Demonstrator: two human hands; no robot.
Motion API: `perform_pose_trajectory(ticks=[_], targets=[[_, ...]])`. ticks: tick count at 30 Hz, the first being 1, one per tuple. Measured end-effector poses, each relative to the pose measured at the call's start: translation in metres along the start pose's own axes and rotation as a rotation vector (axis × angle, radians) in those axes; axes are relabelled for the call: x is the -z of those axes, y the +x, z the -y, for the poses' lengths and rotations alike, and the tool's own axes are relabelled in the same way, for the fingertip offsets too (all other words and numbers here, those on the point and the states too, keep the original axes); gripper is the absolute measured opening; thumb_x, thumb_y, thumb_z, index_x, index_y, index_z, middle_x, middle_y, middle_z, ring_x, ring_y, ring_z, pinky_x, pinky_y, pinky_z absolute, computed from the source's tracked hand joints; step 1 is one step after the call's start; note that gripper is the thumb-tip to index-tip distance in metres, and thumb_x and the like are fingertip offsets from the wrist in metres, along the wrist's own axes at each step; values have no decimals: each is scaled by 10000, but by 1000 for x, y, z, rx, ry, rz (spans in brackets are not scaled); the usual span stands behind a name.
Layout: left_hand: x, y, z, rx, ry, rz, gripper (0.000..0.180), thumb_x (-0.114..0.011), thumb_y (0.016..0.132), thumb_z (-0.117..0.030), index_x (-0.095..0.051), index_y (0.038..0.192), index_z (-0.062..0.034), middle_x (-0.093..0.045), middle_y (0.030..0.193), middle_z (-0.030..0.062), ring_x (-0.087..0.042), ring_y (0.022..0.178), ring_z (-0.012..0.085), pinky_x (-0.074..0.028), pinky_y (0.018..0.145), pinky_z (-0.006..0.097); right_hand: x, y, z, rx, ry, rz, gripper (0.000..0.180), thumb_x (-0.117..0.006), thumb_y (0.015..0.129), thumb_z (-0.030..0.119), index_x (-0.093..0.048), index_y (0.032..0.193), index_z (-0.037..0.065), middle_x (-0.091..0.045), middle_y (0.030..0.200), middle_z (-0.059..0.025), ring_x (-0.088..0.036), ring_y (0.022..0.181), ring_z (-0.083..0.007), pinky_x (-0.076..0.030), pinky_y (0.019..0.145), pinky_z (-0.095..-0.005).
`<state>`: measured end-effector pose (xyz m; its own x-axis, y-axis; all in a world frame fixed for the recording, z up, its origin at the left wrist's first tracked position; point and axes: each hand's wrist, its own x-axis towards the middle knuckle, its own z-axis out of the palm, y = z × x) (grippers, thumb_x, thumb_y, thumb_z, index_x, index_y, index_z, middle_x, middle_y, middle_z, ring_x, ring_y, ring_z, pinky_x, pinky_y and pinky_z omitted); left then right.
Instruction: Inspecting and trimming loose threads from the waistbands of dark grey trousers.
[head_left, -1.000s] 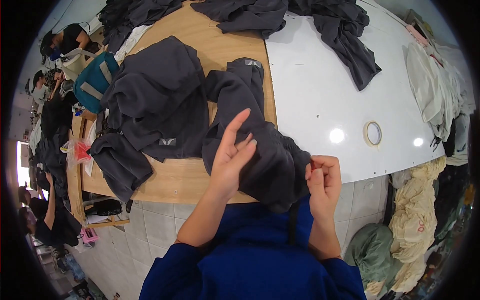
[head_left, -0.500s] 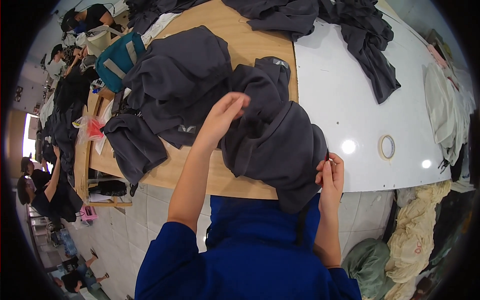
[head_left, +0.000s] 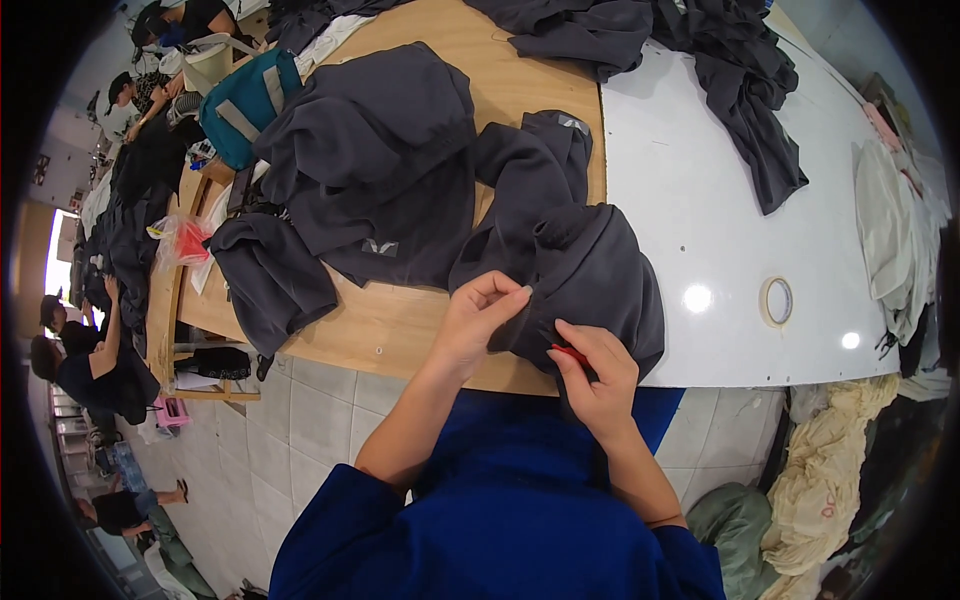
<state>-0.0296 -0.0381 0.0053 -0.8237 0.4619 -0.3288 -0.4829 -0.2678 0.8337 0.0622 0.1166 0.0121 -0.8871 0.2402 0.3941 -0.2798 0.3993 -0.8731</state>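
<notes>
Fabric of the dark garment (head_left: 590,270), pinched by the left hand (head_left: 478,320), could be nicked if the small red tool (head_left: 570,352) gripped in the closed right hand (head_left: 598,385) slips.

red tool (head_left: 570,352): mostly hidden in right hand (head_left: 598,382); kind unclear

roll of tape (head_left: 777,300) on white tabletop (head_left: 700,200), teal bag (head_left: 243,105), pale cloth heap (head_left: 820,480), red plastic bag (head_left: 185,240)
</notes>
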Motion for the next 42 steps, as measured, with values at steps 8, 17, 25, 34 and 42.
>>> perform_pose_trajectory(ticks=[8,17,25,34,42], targets=[[-15,0,4,-24,-103,33,39,-588,918,-73,-560,935,-53,-614,809,-6,-554,738,24,-433,668,159,2,1,-2,120,-228,-165,269,-743,685,21,-701,950,29,-642,796,-81,-578,639,-207,-453,575,-272],[-28,-4,-1,-127,-155,2,296,-584,904,-10,-426,1144,-83,-610,849,26,-558,784,38,-437,722,170,1,4,-2,68,-174,-173,281,-746,685,0,-701,962,19,-642,800,-95,-588,652,-202,-462,593,-265],[-29,-5,2,-120,-193,8,288,-580,906,-15,-429,1142,-84,-623,855,28,-562,786,37,-432,714,164,-1,6,1,102,-219,-168,284,-747,673,-13,-704,951,24,-641,808,-98,-587,660,-209,-458,596,-271],[-29,-2,-2,-108,-212,-20,271,-582,907,-23,-453,1138,-84,-616,853,1,-551,783,25,-413,702,154,-3,15,-1,98,-221,-166,235,-734,673,-48,-700,897,15,-644,790,-102,-589,672,-219,-454,612,-271],[12,8,-6,-427,63,-140,136,-481,943,-42,-581,1034,-56,-537,870,-48,-464,802,24,-375,733,168,7,7,-33,-250,60,-307,348,-536,926,50,-463,1265,18,-538,1036,-38,-500,931,-108,-407,853,-239]])
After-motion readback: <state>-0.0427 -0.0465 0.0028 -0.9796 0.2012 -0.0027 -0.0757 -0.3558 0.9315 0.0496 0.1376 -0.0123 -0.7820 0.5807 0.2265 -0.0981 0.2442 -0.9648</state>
